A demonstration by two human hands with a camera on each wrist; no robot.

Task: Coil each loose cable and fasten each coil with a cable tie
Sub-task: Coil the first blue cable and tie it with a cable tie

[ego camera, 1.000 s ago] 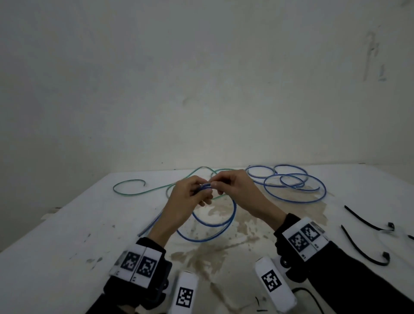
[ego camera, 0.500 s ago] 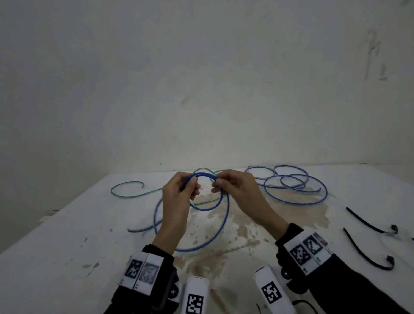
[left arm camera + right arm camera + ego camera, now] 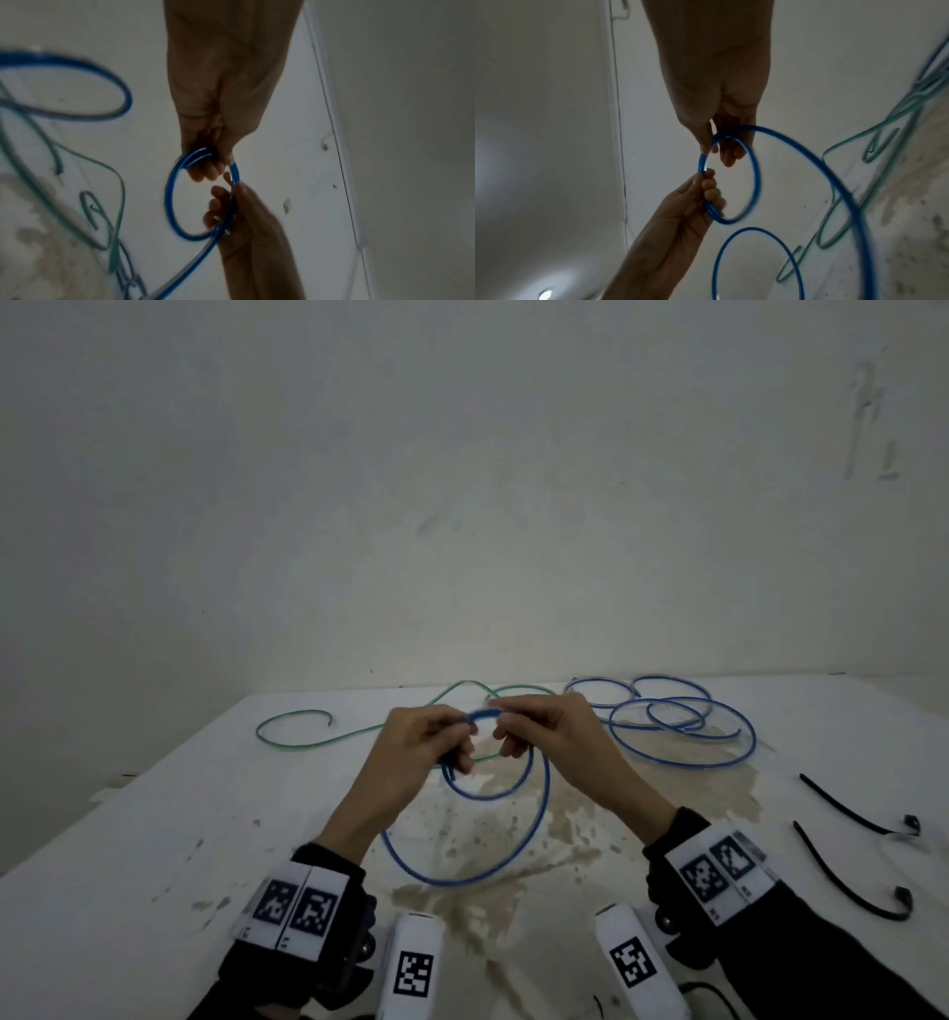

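Both hands hold a thin blue cable above the white table. My left hand grips the gathered turns of a small coil, and a larger loop hangs down toward me. My right hand pinches the top of the coil just right of the left thumb. The left wrist view shows the left hand curled round two strands of the blue cable. In the right wrist view the right hand pinches the blue cable. Two black cable ties lie at the right.
A green cable trails loose across the far left of the table. A second blue cable lies in loose loops at the far right. A brown stain covers the table's middle. The wall stands just behind the table.
The hands parted to form a loop, then came together again at its top. The loose tail that lay to the left has been drawn in, and the large loop now hangs nearer me.
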